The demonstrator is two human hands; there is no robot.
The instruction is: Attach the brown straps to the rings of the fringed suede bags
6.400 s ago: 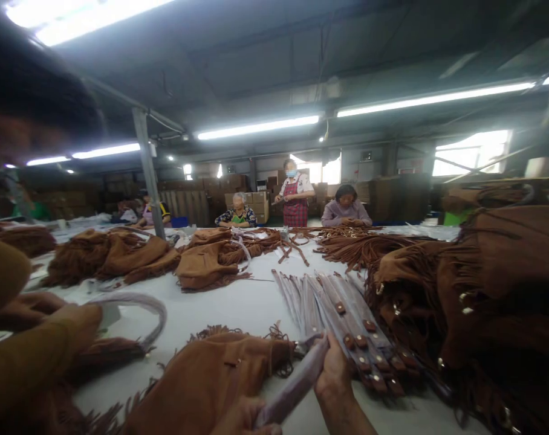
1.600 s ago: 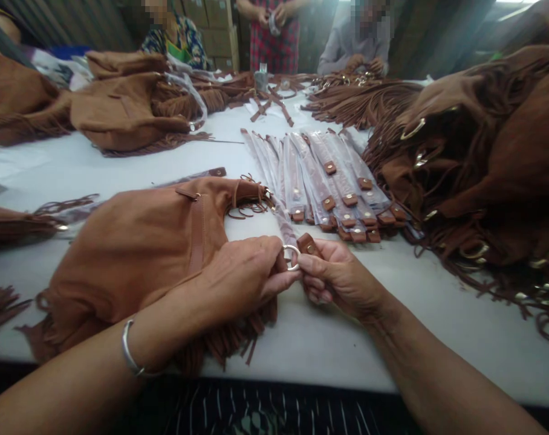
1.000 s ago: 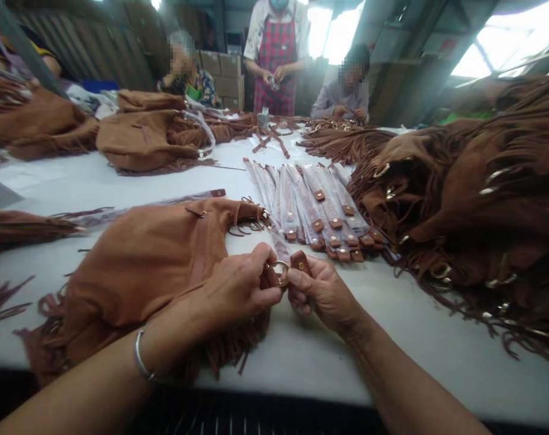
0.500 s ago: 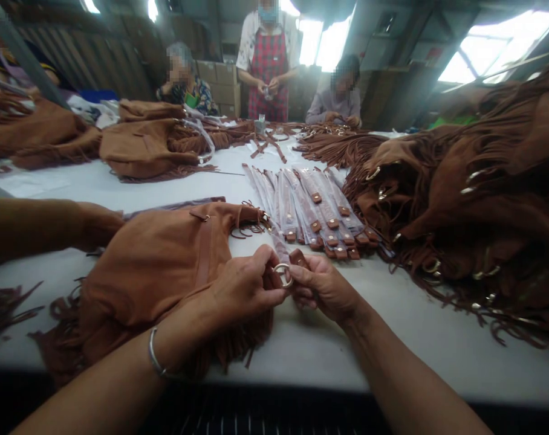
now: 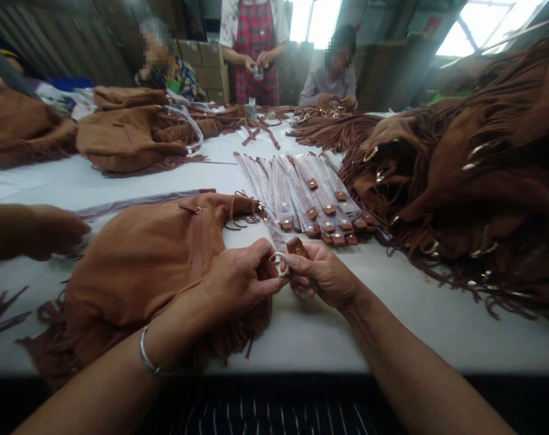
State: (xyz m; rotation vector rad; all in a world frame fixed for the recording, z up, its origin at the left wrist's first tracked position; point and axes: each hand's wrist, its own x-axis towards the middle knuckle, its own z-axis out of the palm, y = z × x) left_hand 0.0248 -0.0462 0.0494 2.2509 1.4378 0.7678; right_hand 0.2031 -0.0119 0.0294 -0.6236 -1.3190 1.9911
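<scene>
My left hand pinches the ring; my right hand grips the strap tab, towards one o'clock. I should avoid twisting either.

Co-worker's hand now farther left

ok so: two wearer's hands, one held ring, one bracelet, one checked apron (wrapped straps overlap too much, lol)

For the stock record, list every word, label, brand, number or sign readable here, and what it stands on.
No text can be read.
Nearest brown bag: no readable text.
Cartons: any markings too small and blurred.
Red patch in the background: too blurred.
</scene>
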